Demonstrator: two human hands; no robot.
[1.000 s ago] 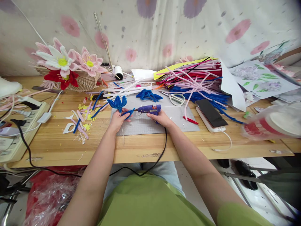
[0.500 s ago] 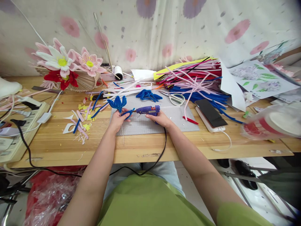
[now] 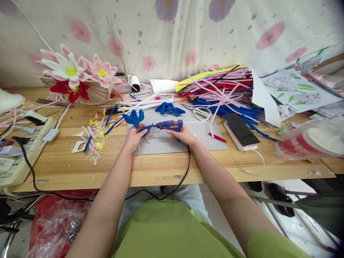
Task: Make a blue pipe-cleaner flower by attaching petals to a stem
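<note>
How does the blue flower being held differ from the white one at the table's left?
The blue flower is held upright in the grip of the left hand; the white flower sits beside a red flower, untouched. The blue flower's petals point upward, while the white flower's spread wide. The white flower shows a yellow centre; none shows on the blue flower. Both have fuzzy-looking petals.

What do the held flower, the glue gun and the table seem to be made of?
Held flower: probably fuzzy pipe cleaner, matte, by its velvety petals. Glue gun: likely plastic, from its smooth purple shell. Table: satin wood or wood-look board, showing grain.
</note>
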